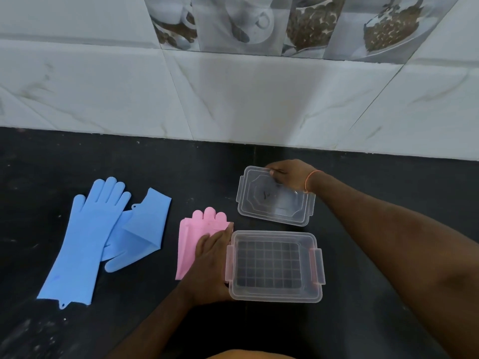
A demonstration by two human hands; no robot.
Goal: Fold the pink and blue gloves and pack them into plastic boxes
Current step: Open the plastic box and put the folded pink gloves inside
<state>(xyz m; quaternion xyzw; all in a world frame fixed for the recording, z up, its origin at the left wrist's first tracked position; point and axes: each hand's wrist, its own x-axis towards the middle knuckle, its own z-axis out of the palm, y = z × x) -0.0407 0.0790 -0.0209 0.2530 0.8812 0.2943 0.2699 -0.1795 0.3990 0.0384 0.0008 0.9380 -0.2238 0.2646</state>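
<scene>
A folded pink glove (193, 229) lies on the black counter, left of an open clear plastic box (274, 294) with pink side latches. My left hand (211, 260) rests flat on the pink glove, fingers straight, its edge against the box. Behind the box lies a clear lid (272, 203). My right hand (290, 174) grips the lid's far edge. Two blue gloves lie at the left: one stretched out flat (83, 237), the other (141, 229) partly folded beside and under it.
The black counter (375, 177) ends at a white tiled wall (233, 94) close behind the lid. Tiles with cup pictures run along the top. The counter's front edge lies below the frame.
</scene>
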